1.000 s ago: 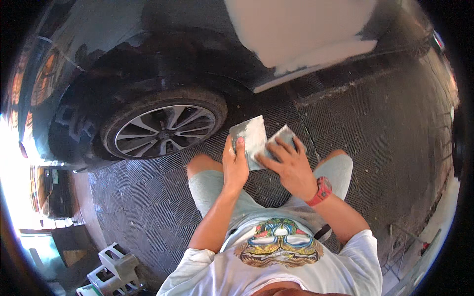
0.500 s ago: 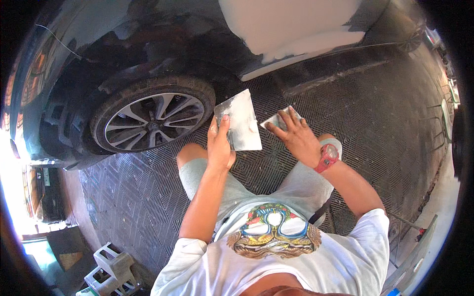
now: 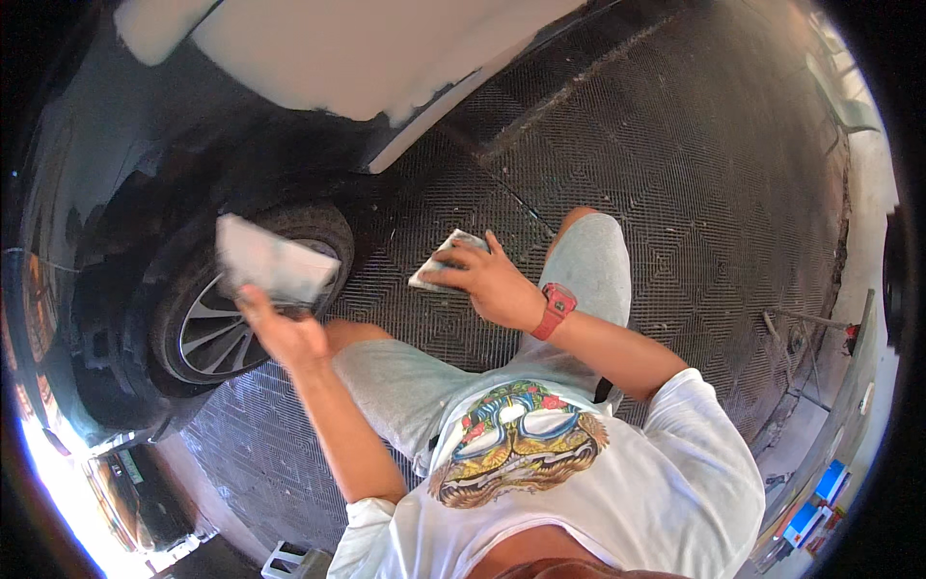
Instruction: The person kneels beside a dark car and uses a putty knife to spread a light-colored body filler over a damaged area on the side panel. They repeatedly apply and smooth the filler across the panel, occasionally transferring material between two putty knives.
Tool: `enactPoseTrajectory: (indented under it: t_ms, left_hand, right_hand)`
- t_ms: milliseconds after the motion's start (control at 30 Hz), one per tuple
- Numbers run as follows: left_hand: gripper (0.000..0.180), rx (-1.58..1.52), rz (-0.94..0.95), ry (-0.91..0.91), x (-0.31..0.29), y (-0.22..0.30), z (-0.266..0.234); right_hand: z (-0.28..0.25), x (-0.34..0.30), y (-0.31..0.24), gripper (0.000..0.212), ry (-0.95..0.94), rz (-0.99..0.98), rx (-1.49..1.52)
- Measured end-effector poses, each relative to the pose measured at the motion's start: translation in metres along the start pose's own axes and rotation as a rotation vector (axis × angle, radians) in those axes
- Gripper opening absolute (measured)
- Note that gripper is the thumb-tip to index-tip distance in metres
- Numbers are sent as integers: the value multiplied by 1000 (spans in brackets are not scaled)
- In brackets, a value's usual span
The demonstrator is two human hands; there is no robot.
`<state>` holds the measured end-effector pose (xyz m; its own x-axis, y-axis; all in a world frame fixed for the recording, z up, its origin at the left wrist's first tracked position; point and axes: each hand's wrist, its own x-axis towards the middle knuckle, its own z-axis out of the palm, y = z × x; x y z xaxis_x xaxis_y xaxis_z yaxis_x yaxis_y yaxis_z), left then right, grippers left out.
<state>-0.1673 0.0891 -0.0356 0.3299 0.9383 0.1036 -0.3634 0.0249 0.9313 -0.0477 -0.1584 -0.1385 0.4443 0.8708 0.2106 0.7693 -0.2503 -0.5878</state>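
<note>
In my left hand (image 3: 283,333) is a flat rectangular board (image 3: 273,261) smeared with whitish paste, gripped at its lower edge and blurred by motion. It is held up in front of the car wheel (image 3: 217,343). My right hand (image 3: 503,291), with a red watch (image 3: 557,309) on the wrist, holds a smaller thin flat spreader (image 3: 458,238). The fingers lie across the spreader and cover much of it. A gap separates the two hands. Beyond them, the dark car body (image 3: 260,150) carries a large pale coated patch (image 3: 338,53).
Ridged dark mats (image 3: 694,183) cover the floor. A grey plastic stool (image 3: 289,560) stands at the lower left. Along the right wall are a metal frame (image 3: 810,323) and blue items (image 3: 820,492). My knees are bent on both sides.
The view has swung to the right. My left hand with the board has moved left, over the wheel, and the board has tilted. The right hand still holds the spreader.
</note>
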Motion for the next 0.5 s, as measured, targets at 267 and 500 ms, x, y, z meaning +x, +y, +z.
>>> enactPoseTrajectory:
  t_ms: [267, 500]
  left_hand:
    - [54, -191, 56, -182, 80, 75, -18]
    - [51, -293, 158, -219, 102, 82, -3]
  right_hand:
    - [80, -31, 67, 70, 286, 399, 970]
    - [69, -16, 73, 63, 404, 503, 1329]
